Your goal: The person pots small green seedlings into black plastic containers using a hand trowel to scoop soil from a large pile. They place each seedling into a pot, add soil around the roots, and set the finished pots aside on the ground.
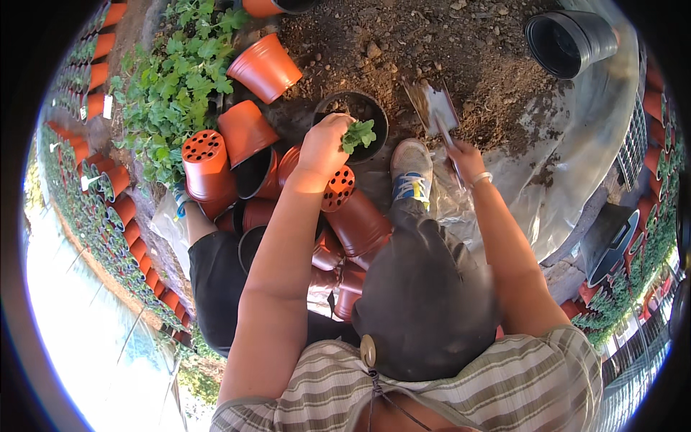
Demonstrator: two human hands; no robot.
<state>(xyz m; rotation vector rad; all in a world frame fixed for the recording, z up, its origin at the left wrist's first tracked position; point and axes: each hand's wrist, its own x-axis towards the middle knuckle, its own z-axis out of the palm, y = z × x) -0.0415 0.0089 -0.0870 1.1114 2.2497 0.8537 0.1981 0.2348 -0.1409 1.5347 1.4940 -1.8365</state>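
Observation:
My left hand reaches over a dark round pot, its fingers closed on a small leafy seedling at the pot's near side. The seedling's stem and roots are hidden behind the hand. To the right, my right hand grips the handle of a hand trowel. Its metal blade points away from me, over the loose soil just right of the pot, and some soil clings to it.
Empty orange-red pots lie heaped between my legs and to the left. Leafy seedlings crowd the far left. A stack of black pots lies on its side at the far right, by clear plastic sheeting. My shoe stands between pot and trowel.

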